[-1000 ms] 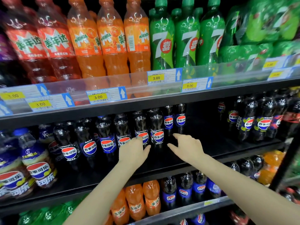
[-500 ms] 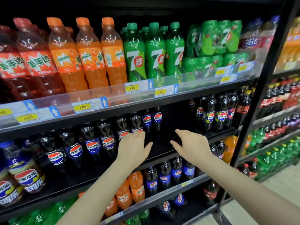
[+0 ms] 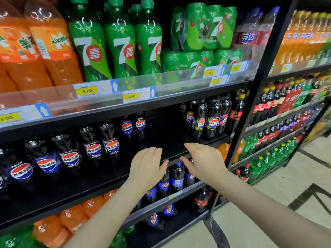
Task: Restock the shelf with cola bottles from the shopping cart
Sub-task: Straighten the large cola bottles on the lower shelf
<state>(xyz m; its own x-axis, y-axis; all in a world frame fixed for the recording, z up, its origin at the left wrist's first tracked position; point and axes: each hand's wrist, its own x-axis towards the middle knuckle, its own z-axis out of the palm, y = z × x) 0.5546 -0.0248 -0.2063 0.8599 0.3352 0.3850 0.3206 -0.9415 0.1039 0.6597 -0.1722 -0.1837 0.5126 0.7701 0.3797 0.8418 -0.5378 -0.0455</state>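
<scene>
change: view has swung right since a second ago; both hands pulled back from the cola row to the front edge of the middle shelf point(image 3: 179, 140), the neighbouring rack and floor now in frame
left hand point(image 3: 146, 165): grip released, fingers straight and loose, holding nothing, hovering at the shelf lip
right hand point(image 3: 204, 162): grip released, fingers spread, holding nothing, just beside the left hand
meaning: looks like a placement just finished and the person is turning away for the next bottle; shopping cart not clearly in view, only a dark bar at the bottom edge, can't tell what it is
cola bottles point(image 3: 93, 149): on the middle shelf, left run, upright, labels facing out
count, left run: about 8 readable, 6 in the diagonal front line plus 2 further back; far-left ones are cut off
gap: bare dark shelf between the left run and the right cluster, straight ahead of the hands, room for more
right cluster point(image 3: 206, 119): about 4 cola-type bottles with different labels, plus 1 yellow-capped bottle
7-Up bottles point(image 3: 123, 42): 3 in front on the top shelf, more behind, plus wrapped packs, roughly 4
orange bottles point(image 3: 48, 43): 2 in view, top left
price tags point(image 3: 87, 90): about 6, some blurred
hands: 2, both empty
</scene>
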